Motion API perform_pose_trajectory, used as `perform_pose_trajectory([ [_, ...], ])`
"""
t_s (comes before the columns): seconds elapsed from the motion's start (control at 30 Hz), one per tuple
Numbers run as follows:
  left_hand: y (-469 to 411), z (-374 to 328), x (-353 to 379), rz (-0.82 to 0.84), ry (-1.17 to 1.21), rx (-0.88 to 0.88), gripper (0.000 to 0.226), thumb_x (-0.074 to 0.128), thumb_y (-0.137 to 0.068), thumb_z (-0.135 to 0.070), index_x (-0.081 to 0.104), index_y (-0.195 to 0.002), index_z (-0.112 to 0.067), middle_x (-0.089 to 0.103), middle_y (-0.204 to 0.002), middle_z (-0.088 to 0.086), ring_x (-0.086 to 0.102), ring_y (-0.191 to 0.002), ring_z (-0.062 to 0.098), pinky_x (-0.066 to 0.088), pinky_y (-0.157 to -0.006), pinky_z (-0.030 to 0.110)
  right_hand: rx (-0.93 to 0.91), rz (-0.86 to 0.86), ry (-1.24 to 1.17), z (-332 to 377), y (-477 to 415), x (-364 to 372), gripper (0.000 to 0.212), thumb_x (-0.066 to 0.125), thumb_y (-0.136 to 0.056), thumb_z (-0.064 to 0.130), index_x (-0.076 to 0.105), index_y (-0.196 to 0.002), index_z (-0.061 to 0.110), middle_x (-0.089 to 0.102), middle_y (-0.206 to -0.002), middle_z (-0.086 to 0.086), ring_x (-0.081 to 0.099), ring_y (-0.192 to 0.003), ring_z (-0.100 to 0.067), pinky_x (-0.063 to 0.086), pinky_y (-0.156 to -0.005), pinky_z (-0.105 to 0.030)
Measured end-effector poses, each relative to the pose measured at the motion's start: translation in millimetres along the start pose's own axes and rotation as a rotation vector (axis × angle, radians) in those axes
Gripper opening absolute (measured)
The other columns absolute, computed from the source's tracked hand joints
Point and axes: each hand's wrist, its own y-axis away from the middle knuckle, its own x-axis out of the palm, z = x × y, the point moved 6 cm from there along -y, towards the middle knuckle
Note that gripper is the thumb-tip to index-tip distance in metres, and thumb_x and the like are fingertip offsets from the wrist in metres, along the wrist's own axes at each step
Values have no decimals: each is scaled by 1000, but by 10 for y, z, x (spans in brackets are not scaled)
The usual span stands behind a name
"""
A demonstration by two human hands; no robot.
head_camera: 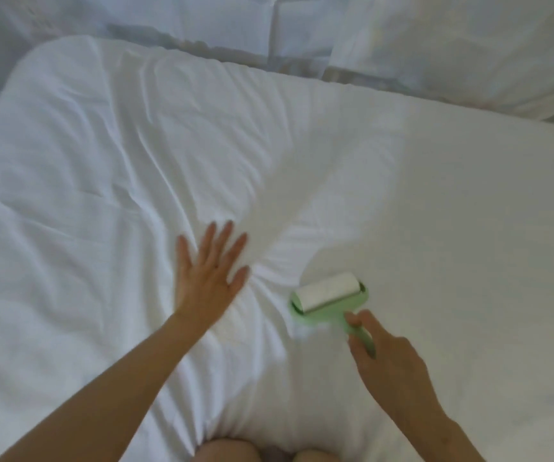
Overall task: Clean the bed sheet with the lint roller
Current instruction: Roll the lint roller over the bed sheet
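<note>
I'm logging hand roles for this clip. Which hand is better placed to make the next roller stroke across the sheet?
The right hand: it holds the green handle of the lint roller, whose roll lies on the bed sheet. The left hand lies flat on the sheet beside it, fingers spread.

We have one view only, from a camera worn on the head. It faces forward and steeply down onto the bed (435, 211), near enough that both forearms enter from the bottom edge and the knees (225, 450) touch it. The left hand (207, 278), right hand (385, 358) and roller (327, 293) sit below centre. The pillows (452, 45) line the top. The wide lens curves the bed's far edge.
</note>
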Motion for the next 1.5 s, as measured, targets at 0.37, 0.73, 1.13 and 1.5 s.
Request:
perform_pose_trajectory([
  [0.37, 186, 559, -330, -5, 226, -690, 81, 50, -95, -46, 13, -152, -3, 7, -159, 21, 8, -147, 38, 5, -116, 59, -180, -144, -80, 461, -331, 568, 35, 41, -97, 22, 51, -130, 15, 63, -65, -11, 62, -61, -31, 35, -51, -29],
  [0.73, 669, 755, -367, 27, 135, -849, 69, 52, -88, -60, 52, -108, 6, 53, -110, 30, 52, -100, 44, 38, -80, 51, -173, -93, -34, 68, 387, 326, 35, 49, -93, 25, 53, -128, 23, 65, -68, -16, 65, -69, -37, 44, -56, -36],
  [1.13, 668, 1141, -491, 62, 58, -423, 46, 37, -103, -32, 57, -76, -1, 63, -68, 19, 61, -64, 38, 33, -57, 35, -300, -132, -47, 342, 298, 655, 35, 39, -97, 27, 48, -131, 23, 64, -67, -8, 63, -63, -29, 34, -52, -31],
  [1.5, 1365, 2205, -620, 159, 90, -672, 37, 46, -101, -30, 67, -84, -5, 62, -65, 25, 62, -68, 45, 42, -61, 39, -161, -100, -89, 655, -1, 663, 36, 42, -97, 22, 45, -133, 19, 64, -78, -19, 62, -78, -37, 39, -60, -35],
])
